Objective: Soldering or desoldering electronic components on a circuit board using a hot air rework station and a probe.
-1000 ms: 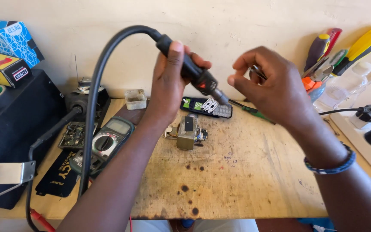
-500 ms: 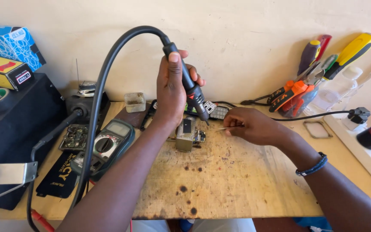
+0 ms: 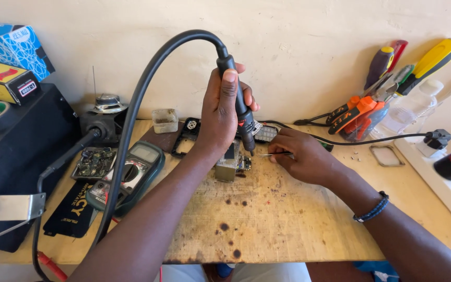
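From the head view, the left hand (image 3: 224,112) was closed round the black hot-air handle (image 3: 236,104), holding it nearly upright, its nozzle (image 3: 248,143) pointing down just above the small circuit board (image 3: 234,163) on the counter (image 3: 288,219). A second earlier that handle had been raised and slanted, well above the board; it had since swung down and steadied over it. The thick hose (image 3: 147,89) arched up and left of the board.

The right hand (image 3: 304,156), earlier lifted in the air, had come down to rest on the counter just right of the board, its fingers pinched on thin tweezers (image 3: 275,154) whose tips reached toward the board's right edge, close under the nozzle. Both tools had thus closed on one spot, which looked like heating work on the board getting under way.

Left of the board lay a green multimeter (image 3: 129,175); far right of it, screwdrivers and pliers (image 3: 361,112) leaned on the wall.
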